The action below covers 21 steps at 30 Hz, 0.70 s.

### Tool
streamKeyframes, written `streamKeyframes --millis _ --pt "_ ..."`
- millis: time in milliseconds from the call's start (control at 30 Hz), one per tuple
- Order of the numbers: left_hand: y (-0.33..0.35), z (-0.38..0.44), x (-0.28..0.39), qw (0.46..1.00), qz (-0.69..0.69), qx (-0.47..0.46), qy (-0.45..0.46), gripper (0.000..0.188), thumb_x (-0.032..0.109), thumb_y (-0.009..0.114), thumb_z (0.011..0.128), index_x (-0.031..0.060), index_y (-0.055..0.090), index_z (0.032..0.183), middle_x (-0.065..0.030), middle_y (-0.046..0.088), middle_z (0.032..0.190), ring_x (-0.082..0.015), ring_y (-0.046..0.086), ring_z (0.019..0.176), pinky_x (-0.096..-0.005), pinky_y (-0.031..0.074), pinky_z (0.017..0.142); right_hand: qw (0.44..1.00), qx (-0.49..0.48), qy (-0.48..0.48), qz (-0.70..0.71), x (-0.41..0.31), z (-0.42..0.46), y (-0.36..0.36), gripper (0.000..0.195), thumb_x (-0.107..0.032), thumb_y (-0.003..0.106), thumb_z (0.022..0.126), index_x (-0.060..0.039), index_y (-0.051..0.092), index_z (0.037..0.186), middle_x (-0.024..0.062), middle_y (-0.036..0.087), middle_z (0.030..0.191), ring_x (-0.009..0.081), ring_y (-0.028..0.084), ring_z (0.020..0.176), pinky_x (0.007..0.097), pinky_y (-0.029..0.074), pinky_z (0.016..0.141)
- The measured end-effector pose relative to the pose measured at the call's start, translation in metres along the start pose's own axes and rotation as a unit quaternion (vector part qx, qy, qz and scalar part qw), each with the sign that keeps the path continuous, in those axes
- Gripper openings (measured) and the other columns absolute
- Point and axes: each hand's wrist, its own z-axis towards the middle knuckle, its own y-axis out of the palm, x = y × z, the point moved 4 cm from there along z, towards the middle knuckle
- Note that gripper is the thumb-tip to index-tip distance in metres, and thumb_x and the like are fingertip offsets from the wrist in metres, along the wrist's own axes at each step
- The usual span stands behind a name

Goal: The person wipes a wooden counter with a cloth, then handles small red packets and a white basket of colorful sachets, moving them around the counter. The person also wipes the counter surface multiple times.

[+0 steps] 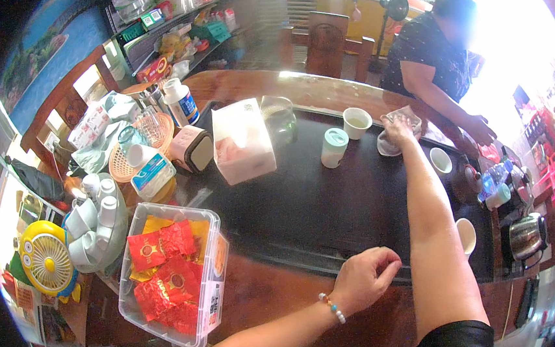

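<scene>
My right hand [399,128] reaches to the far right part of the black tray table top [305,210] and presses on a greyish cloth [407,114]. Just left of it stand a white cup [357,122] and a mint-lidded cup [335,147]. Another white cup [440,161] is to its right. My left hand [366,276], with a beaded bracelet at the wrist, hovers near the tray's front edge with curled fingers and holds nothing visible. A clear plastic box [207,277] of red and yellow packets sits to its left.
A tissue pack [245,161], a clear pitcher [278,119], a pink speaker [192,148], a wicker basket [119,161], a white bottle [180,103] and a yellow fan [47,260] stand left. A kettle [527,237] and paper cup [466,236] are right. A person [434,58] leans in across the table.
</scene>
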Motion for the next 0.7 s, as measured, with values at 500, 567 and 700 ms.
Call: streamKeyframes --millis 500,567,700 --pt "-0.008 -0.001 -0.001 0.999 0.048 0.012 -0.003 0.018 0.021 0.065 0.093 0.0037 0.070 0.097 -0.0120 0.068 0.086 -0.0238 0.066 0.072 -0.0353 0.052 0.067 0.975 0.035 -0.210 0.066 -0.078 -0.057 -0.011 0.045 -0.024 0.043 0.101 -0.0234 0.049 0.146 0.0028 0.036 0.159 0.0204 0.030 0.148 0.0422 0.024 0.121" --pt "-0.009 -0.001 -0.003 0.999 0.051 0.006 -0.006 0.017 0.018 0.066 0.093 0.0013 0.069 0.098 -0.0121 0.068 0.086 -0.0189 0.064 0.070 -0.0322 0.051 0.065 0.970 0.057 -0.224 0.070 -0.081 -0.076 -0.009 0.046 -0.022 0.045 0.100 -0.0208 0.049 0.146 0.0045 0.037 0.159 0.0222 0.031 0.147 0.0411 0.024 0.121" --pt "-0.007 0.000 -0.009 0.998 0.032 0.033 0.035 0.018 0.018 0.067 0.093 0.0011 0.070 0.098 -0.0110 0.069 0.083 -0.0164 0.064 0.069 -0.0310 0.051 0.065 0.978 0.080 -0.192 0.017 -0.075 -0.107 0.002 0.055 -0.031 0.041 0.100 -0.0234 0.036 0.154 0.0028 0.027 0.163 0.0214 0.024 0.151 0.0471 0.017 0.123"
